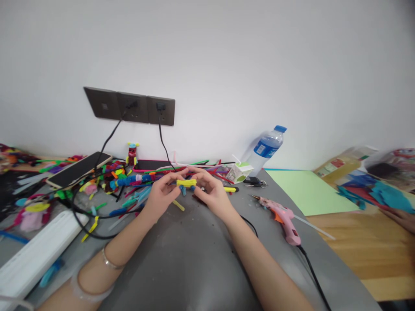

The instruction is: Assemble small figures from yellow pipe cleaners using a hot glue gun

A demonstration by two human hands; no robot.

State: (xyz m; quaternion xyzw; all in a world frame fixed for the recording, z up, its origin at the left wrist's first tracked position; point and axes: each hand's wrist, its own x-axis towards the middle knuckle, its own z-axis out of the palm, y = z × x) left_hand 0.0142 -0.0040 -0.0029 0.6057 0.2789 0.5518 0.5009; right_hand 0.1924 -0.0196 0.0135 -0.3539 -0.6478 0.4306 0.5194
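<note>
Between my fingertips is a small yellow fuzzy piece [186, 183], which looks like bent pipe cleaner. My left hand [163, 190] pinches its left end, and my right hand [212, 192] pinches the right end. Blue bits show just under the piece near both thumbs; whether they are part of it I cannot tell. A short yellow strip [178, 205] lies on the grey table [181, 259] below my left fingers. Just right of my right hand lies a yellow stick-like item [231, 189] with a dark end.
A pink glue gun [283, 218] with a cord lies at right. Behind it stand a water bottle [267, 149] and a small carton [240, 172]. Pipe cleaners, fuzzy figures, a phone [78, 170] and a white power strip [42, 246] fill the left. Another person's hand [400, 218] rests far right.
</note>
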